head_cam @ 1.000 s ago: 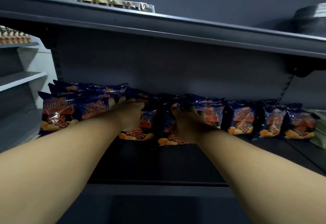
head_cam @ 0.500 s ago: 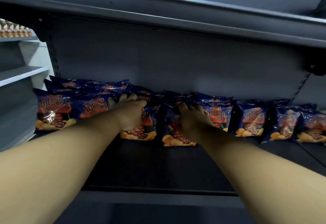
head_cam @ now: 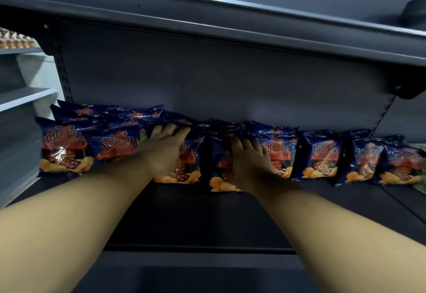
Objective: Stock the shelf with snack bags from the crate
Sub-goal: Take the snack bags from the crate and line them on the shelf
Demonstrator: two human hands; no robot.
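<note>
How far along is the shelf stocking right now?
Done: a row of snack bags lines the back of the shelf. In hand: left hand and right hand press flat on middle bags. Left: the shelf's front is bare; the crate is out of view.

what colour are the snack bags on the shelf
Dark blue snack bags with orange-red flame print and yellow chips, head view.

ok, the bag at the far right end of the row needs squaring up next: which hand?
Probably right. The right hand rests on bags mid-row, nearer the far-right bag. The left hand lies on bags further left and would have to cross over the right arm.
</note>
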